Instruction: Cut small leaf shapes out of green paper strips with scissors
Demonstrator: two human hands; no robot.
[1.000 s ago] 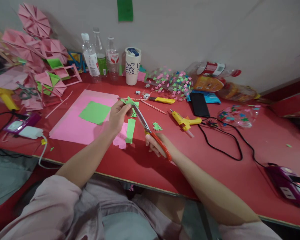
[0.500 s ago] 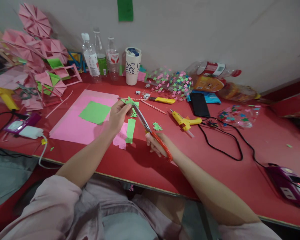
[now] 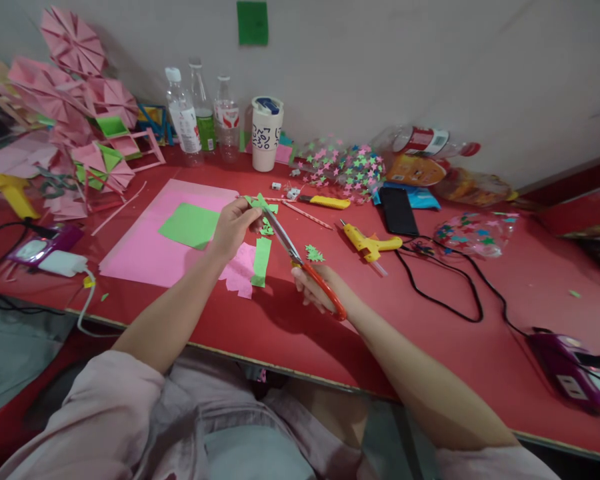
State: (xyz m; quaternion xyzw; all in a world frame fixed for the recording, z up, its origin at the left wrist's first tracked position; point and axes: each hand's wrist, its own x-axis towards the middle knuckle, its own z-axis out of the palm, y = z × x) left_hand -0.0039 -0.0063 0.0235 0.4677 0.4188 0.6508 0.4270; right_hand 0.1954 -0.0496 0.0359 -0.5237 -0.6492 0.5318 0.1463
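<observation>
My left hand (image 3: 236,228) pinches a small piece of green paper (image 3: 261,203) above the table. My right hand (image 3: 314,287) grips orange-handled scissors (image 3: 325,291), their blades pointing up and left to the green paper. Whether the blades are parted is hard to make out. Below the hands lie a green paper strip (image 3: 261,263), a pink paper scrap (image 3: 240,270) and several green cut-outs (image 3: 315,253). Left of them a green square (image 3: 189,225) rests on a large pink sheet (image 3: 140,247).
A yellow glue gun (image 3: 371,242), a yellow utility knife (image 3: 330,201) and a phone (image 3: 399,210) lie to the right. Bottles (image 3: 184,123) and a cup (image 3: 267,137) stand by the wall. Pink paper crafts (image 3: 75,87) fill the left. Power strips (image 3: 575,370) with cords sit at both sides.
Both hands stay in nearly the same place, with the scissors still at the green paper. The view has shifted very slightly.
</observation>
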